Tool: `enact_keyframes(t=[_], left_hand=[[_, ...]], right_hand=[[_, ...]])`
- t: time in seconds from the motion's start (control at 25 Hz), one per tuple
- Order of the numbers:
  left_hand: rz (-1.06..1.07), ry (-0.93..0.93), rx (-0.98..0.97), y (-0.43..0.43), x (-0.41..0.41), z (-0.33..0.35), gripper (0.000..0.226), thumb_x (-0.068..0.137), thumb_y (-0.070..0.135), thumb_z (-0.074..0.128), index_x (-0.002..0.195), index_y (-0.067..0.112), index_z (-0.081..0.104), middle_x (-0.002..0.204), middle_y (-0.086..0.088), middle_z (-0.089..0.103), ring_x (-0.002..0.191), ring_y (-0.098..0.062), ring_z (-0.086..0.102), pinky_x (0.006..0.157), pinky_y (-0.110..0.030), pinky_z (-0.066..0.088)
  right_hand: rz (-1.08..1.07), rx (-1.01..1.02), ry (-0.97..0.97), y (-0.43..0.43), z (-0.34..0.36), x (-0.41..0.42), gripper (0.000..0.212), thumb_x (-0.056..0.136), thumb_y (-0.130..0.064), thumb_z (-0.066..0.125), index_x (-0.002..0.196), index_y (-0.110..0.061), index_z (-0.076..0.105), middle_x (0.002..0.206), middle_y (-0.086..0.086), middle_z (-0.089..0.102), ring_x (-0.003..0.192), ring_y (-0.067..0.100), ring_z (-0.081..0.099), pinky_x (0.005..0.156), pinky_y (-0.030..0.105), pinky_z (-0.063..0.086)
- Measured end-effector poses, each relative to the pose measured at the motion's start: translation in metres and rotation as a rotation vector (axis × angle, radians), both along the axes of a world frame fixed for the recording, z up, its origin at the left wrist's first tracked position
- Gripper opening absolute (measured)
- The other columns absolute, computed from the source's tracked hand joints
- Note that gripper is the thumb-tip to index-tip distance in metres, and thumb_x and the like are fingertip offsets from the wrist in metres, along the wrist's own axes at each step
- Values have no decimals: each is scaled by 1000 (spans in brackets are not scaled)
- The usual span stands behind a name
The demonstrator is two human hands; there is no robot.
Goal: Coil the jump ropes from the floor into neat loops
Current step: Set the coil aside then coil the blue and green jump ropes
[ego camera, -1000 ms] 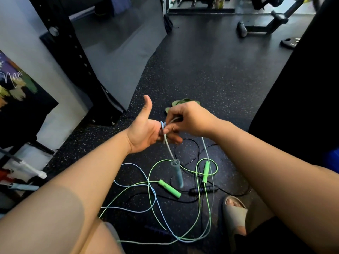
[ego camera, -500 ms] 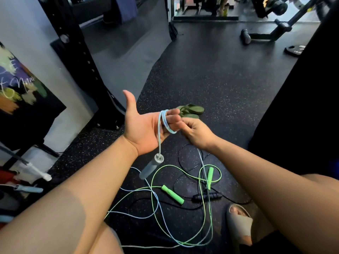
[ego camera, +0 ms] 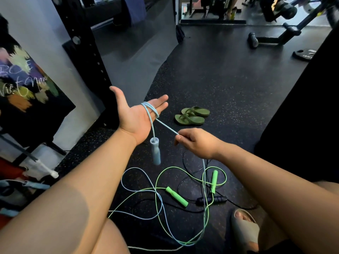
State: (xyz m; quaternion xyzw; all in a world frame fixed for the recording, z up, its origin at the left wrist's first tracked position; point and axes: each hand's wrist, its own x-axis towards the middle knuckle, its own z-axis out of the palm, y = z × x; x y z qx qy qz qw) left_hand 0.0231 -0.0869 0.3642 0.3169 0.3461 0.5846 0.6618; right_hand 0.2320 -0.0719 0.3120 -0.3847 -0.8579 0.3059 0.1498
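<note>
— Where is the blue rope?
— Partly on me. My left hand (ego camera: 134, 118) lies flat, palm up, and the blue jump rope (ego camera: 167, 127) is looped a few turns round its straight fingers (ego camera: 161, 100). The flat hand serves as a spool, so the loops come out even.
— And the handle?
— The blue handle (ego camera: 155, 153) hangs free below my wrist; I judge its weight anchors that end.
— Your right?
— My right hand (ego camera: 197, 143) pinches the cord near the left and draws it taut, ready to feed another turn. The hands are apart, joined only by that stretch.
— The rest?
— It trails down to the floor (ego camera: 220, 88), tangled with the green jump rope (ego camera: 177, 197) and the black jump rope (ego camera: 211, 199). Snagging there is my worry.
</note>
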Motion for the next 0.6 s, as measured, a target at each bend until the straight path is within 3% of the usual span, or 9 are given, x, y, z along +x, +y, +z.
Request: enact_keyframes(t=[0.12,0.28,0.36,0.48,0.6], left_hand=[[-109,314,-44,3,2,-13,141,65,95,-11,146,-11,34,130,-20,66,129,-28,58,125,-46,11],[-408,566,-52,1,16,-25,142,59,97,-16,125,-1,64,126,-21,66,129,-26,57,124,-46,16],[-572,616,-49,-4,23,-28,147,58,95,-19,119,-7,67,124,-24,65,124,-29,60,122,-46,22],[-720,655,-72,-12,30,-24,151,60,92,-23,125,-20,56,116,-33,67,118,-39,63,118,-42,30],[-772,584,-79,-15,33,-16,149,60,92,-21,109,-22,60,95,-26,73,102,-42,68,102,-36,46]], right_hand=[[49,211,-25,-2,17,-2,29,103,-30,47,97,-13,69,77,-1,66,68,14,57,66,33,45],[85,401,4,1,29,2,25,100,-33,55,91,-15,69,68,-6,59,60,12,48,57,32,42],[45,403,-38,7,29,8,30,98,-44,55,84,-20,66,64,-11,54,58,11,46,57,32,42],[29,351,61,15,27,17,33,88,-60,59,76,-29,60,63,-11,56,63,14,56,60,37,48],[20,251,198,17,24,22,34,85,-56,66,72,-26,58,61,-10,52,60,10,51,57,35,44]])
